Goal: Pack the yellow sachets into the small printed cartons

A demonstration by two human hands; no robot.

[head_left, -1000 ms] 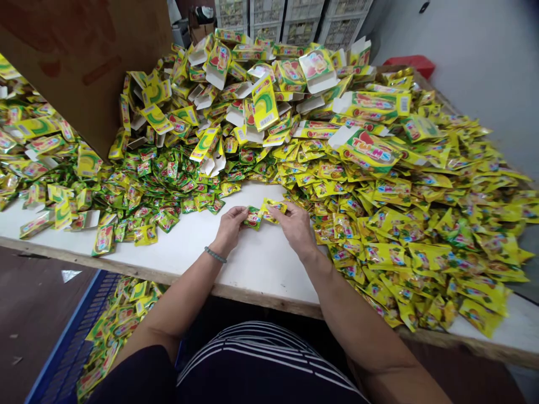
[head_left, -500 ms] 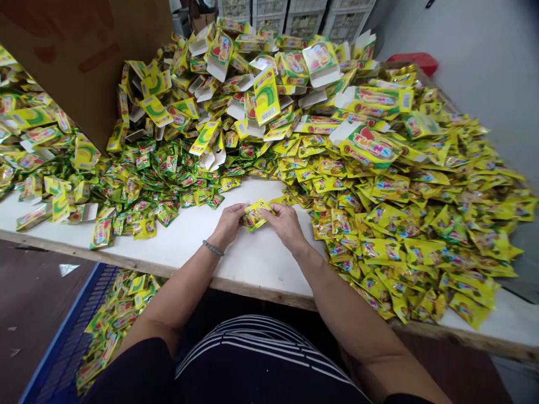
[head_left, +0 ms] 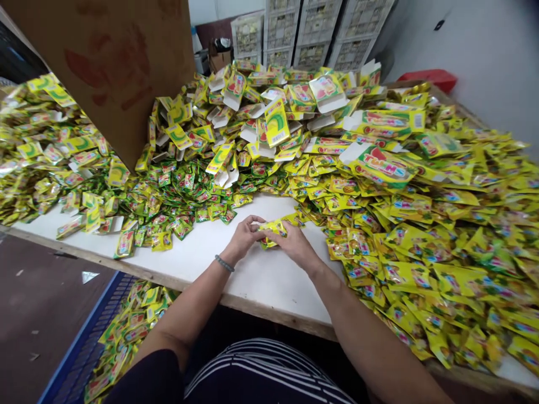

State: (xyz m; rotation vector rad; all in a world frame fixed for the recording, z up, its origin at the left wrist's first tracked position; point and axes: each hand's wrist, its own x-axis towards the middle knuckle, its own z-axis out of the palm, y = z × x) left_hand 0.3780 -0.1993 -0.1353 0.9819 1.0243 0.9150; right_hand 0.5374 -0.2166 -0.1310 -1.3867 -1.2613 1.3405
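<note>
Both hands meet over the white table (head_left: pixel 246 275), fingers closed round a small yellow and green packet (head_left: pixel 273 228). My left hand (head_left: pixel 245 238), with a beaded bracelet at the wrist, grips the packet's left side. At its right side my right hand (head_left: pixel 295 242) holds it, with fingers reaching across the front. Another yellow packet (head_left: pixel 295 217) lies just behind my right hand. Beyond the hands are a heap of small green packets (head_left: pixel 189 182) and, to the right, a large pile of yellow packets (head_left: pixel 404 241).
Open-ended printed boxes (head_left: pixel 275 122) are heaped at the back. A tall cardboard box (head_left: pixel 122 73) stands at the back left. Below the table edge, a blue crate (head_left: pixel 80 348) holds more packs. White crates (head_left: pixel 311 33) are stacked behind, near a red object (head_left: pixel 429 77).
The view has shifted, so the scene sits lower and further right. The fingers of both hands have drawn closer together over the packet, covering more of it.
</note>
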